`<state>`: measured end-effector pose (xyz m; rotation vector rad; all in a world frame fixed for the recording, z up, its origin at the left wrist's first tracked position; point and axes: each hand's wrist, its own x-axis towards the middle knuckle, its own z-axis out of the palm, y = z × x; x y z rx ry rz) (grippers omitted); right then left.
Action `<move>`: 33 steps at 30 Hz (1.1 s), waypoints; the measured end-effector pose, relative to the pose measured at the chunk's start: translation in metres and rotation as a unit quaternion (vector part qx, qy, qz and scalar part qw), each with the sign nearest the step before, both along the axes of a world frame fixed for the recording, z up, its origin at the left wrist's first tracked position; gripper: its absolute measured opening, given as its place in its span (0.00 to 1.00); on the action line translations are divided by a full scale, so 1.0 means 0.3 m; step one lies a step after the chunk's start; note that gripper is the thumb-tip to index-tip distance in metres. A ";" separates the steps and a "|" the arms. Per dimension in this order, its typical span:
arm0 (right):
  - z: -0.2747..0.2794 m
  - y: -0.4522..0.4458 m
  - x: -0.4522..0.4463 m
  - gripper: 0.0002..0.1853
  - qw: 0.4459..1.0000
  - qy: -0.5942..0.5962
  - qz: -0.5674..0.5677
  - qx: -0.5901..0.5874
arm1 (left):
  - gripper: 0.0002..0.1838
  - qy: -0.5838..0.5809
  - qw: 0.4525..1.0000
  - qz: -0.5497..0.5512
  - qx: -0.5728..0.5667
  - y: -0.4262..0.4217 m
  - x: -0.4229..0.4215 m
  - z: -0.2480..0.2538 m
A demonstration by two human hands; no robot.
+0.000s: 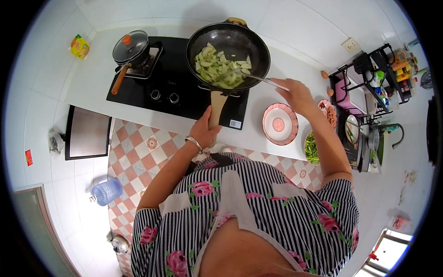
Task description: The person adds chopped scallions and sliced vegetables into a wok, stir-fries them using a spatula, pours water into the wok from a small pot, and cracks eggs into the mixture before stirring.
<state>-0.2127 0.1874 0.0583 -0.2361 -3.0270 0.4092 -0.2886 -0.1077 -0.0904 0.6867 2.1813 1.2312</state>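
Left hand [203,129]: mine, clamped round the pale pan handle [218,107], near the front edge of the bench [94,94].
Plate [266,123]: pink-rimmed, toward the bench's front edge, right of the hob [138,94]; a bowl of cut greens [312,150] sits at that edge, further right.
Right hand [295,96]: my fingers are closed on the utensil [265,81], which reaches over the pan's near right rim.
Utensil tip: blurred among the slices, so probably a spatula, though I can't be sure.
Green slices [210,62]: inside the pan [259,46], heaped at its near left side.
Spill: a hard push could send slices over the near rim, the heap being close to it.
Tipping: if my left grip slackened while I pushed, the pan could swing or tilt.
Saucepan [130,51]: lidded, toward the hob's back left corner.
Surface: white bench, glossy black hob.
Room: checkered floor [134,143] below, white tiled wall [295,23] behind.
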 end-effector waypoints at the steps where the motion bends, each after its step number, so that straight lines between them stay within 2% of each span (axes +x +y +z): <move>1: 0.029 0.026 0.035 0.13 1.000 -0.001 -0.002 -0.023 | 0.43 0.003 1.000 0.000 -0.008 0.001 0.001 0.005; 5: 0.156 0.064 0.066 0.13 0.987 -0.096 -0.065 -0.113 | 0.43 0.021 1.000 0.009 -0.009 0.003 0.002 -0.004; 8: -0.040 0.049 -0.034 0.12 0.997 0.003 0.041 -0.064 | 0.43 0.022 1.000 0.005 -0.015 0.003 0.005 -0.002; 10: -0.101 -0.051 -0.141 0.12 1.000 0.013 -0.002 -0.007 | 0.43 0.024 1.000 0.004 -0.013 0.003 0.003 -0.004; 14: -0.156 -0.004 -0.333 0.12 0.992 0.077 -0.099 0.004 | 0.43 0.028 1.000 0.003 -0.002 -0.005 0.002 -0.018; 19: -0.126 -0.013 -0.434 0.13 0.976 0.129 -0.175 0.019 | 0.43 0.006 1.000 0.013 0.004 0.003 0.007 0.001; 22: -0.211 -0.047 -0.443 0.14 0.991 0.026 -0.094 0.094 | 0.43 0.029 1.000 0.007 0.007 -0.001 0.004 -0.022; 23: -0.226 -0.044 -0.400 0.15 0.994 0.039 -0.051 0.089 | 0.43 0.025 1.000 0.004 0.006 -0.002 0.001 -0.020; 26: -0.087 -0.041 -0.254 0.15 0.994 -0.018 -0.022 0.109 | 0.44 0.000 1.000 0.009 0.011 -0.002 0.004 -0.001; 28: -0.011 0.026 -0.148 0.15 0.986 -0.003 0.021 0.166 | 0.44 -0.011 1.000 0.011 0.011 0.002 0.000 0.007; 30: 0.140 0.041 -0.069 0.16 0.987 -0.060 -0.008 0.150 | 0.44 -0.017 1.000 0.008 0.002 0.002 0.000 0.009; 33: 0.250 0.040 -0.017 0.13 0.987 -0.088 -0.005 0.137 | 0.44 0.006 1.000 0.001 0.006 -0.001 -0.001 -0.012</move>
